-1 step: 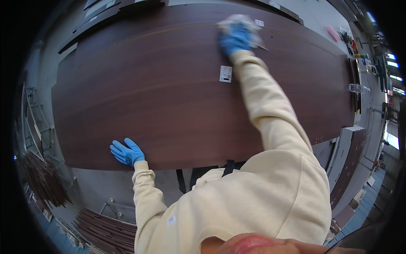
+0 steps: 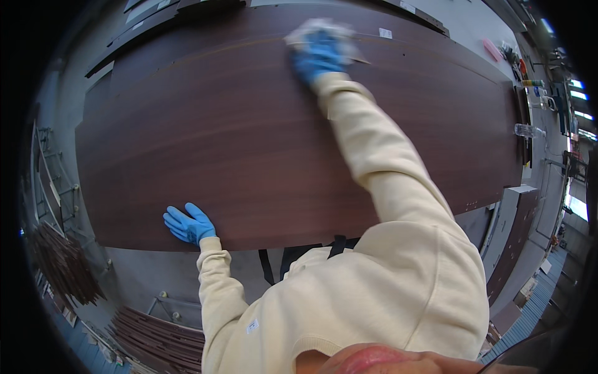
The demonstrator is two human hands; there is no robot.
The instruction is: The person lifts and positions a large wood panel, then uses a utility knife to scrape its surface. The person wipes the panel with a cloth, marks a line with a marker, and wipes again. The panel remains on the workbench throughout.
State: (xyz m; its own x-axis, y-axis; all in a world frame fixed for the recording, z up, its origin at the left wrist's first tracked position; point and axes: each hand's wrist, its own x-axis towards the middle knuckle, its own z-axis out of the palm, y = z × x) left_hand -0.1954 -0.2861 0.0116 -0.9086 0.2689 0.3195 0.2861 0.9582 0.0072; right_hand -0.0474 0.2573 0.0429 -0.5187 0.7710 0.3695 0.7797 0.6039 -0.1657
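The right hand (image 2: 319,57) clutches a pale cloth (image 2: 317,25) near a printed label (image 2: 385,33). Fingers extended, the left hand (image 2: 190,225) rests on brown panel (image 2: 218,149).

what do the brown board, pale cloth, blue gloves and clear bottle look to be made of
Board: probably a wood-based panel, smooth with low sheen; faint streaky grain shows, perhaps printed.
Cloth: likely soft matt fabric, crumpled at the right hand; blur hides any weave.
Gloves: likely thin rubber, matt, fitting the fingers closely.
Bottle: see-through and glossy, so probably plastic; glass is possible.
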